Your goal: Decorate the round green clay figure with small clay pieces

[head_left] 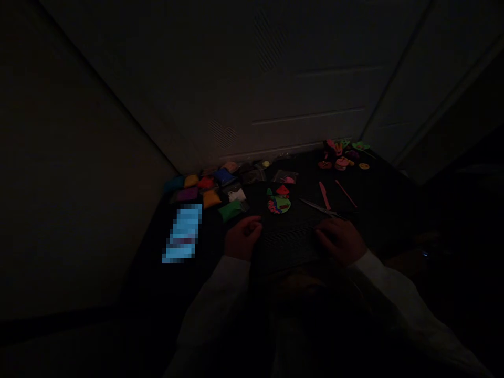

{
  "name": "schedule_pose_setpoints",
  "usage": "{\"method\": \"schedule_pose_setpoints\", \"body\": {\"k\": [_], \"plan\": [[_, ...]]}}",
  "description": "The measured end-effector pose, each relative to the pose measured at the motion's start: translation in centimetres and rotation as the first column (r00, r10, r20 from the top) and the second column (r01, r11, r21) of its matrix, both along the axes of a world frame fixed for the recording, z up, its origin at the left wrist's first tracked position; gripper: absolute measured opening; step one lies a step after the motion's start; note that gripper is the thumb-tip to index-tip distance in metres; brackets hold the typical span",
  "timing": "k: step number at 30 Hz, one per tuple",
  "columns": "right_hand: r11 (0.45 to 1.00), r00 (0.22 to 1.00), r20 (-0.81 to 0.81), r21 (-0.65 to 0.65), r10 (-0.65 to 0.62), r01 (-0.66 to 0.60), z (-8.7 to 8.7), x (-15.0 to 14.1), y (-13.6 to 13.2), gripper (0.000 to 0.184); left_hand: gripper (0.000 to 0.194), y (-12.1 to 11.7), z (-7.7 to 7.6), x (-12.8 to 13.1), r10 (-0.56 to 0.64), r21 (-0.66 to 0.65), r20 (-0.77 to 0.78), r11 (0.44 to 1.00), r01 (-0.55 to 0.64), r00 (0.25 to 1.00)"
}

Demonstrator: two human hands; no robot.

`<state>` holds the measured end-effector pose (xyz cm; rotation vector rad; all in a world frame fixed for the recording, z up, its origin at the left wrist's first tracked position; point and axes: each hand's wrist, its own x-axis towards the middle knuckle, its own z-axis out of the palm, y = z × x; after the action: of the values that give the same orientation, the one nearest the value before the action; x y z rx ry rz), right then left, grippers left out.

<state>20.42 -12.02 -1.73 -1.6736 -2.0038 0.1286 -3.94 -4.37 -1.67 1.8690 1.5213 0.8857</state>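
Observation:
The scene is very dark. My left hand [243, 238] rests at the table's near side, its fingers curled in and the thumb close to the index finger; no object shows in it. Just beyond it lies a green clay packet [232, 210]. My right hand [343, 241] is also on the table, fingers folded, with nothing visible in it. Right past its knuckles lie metal scissors [321, 208]. Between and beyond the hands sits a small round clay piece [279, 205] in green with pink, blue and brown bits, and a red mushroom-like cap [282, 190] at its far edge.
A pink plastic knife [324, 195] and a thin pink stick [346, 194] lie at right. Several colourful clay figures [342, 164] stand at the back right. Several clay packets [206, 182] fill the back left. A lit, pixelated screen [183, 233] is at left. A pale wall [236, 105] rises behind.

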Motion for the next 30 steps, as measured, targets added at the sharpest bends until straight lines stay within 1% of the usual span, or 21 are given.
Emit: {"method": "schedule_pose_setpoints", "body": {"k": [2, 6, 10, 14, 18, 23, 25, 27, 30], "plan": [[1.0, 1.0, -0.029, 0.004, -0.006, 0.006, 0.1, -0.1, 0.2, 0.02, 0.031, 0.0, 0.2, 0.0, 0.014, -0.019, 0.038, 1.0, -0.013, 0.999], [0.999, 0.995, -0.093, 0.022, -0.028, 0.031, 0.6, -0.8, 0.4, 0.02, 0.021, -0.4, 0.9, 0.1, 0.056, -0.057, 0.086, 0.997, -0.052, 0.995], [1.0, 0.987, -0.157, 0.023, 0.014, -0.011, 1.2, -1.8, 0.4, 0.018, 0.018, -0.8, 1.6, 0.4, 0.111, -0.113, 0.137, 0.989, -0.095, 0.984], [0.998, 0.973, -0.221, 0.035, 0.063, -0.057, 1.2, -2.9, 0.5, 0.018, 0.018, -0.9, 2.0, 0.5, 0.15, -0.152, 0.211, 0.981, -0.119, 0.966], [0.995, 0.956, -0.275, 0.035, 0.103, -0.097, 1.2, -3.7, 1.2, 0.018, 0.024, -0.7, 1.5, 0.6, 0.17, -0.182, 0.305, 0.976, -0.118, 0.937], [0.994, 0.936, -0.335, 0.023, 0.106, -0.105, 1.6, -4.3, 2.2, 0.018, 0.045, -0.5, 0.5, 1.0, 0.165, -0.238, 0.409, 0.969, -0.069, 0.898], [0.996, 0.929, -0.357, 0.021, 0.093, -0.092, 1.6, -4.1, 2.5, 0.017, 0.045, -0.4, 0.6, 1.0, 0.151, -0.241, 0.409, 0.969, -0.053, 0.9], [0.998, 0.923, -0.378, 0.012, 0.067, -0.068, 1.4, -3.7, 2.8, 0.016, 0.038, -0.1, 0.8, 0.6, 0.138, -0.232, 0.382, 0.971, -0.05, 0.914], [1.0, 0.923, -0.384, -0.023, -0.013, 0.004, 1.2, -2.8, 2.9, 0.015, 0.029, 0.5, 0.7, -0.6, 0.137, -0.179, 0.31, 0.98, -0.084, 0.941]]}}
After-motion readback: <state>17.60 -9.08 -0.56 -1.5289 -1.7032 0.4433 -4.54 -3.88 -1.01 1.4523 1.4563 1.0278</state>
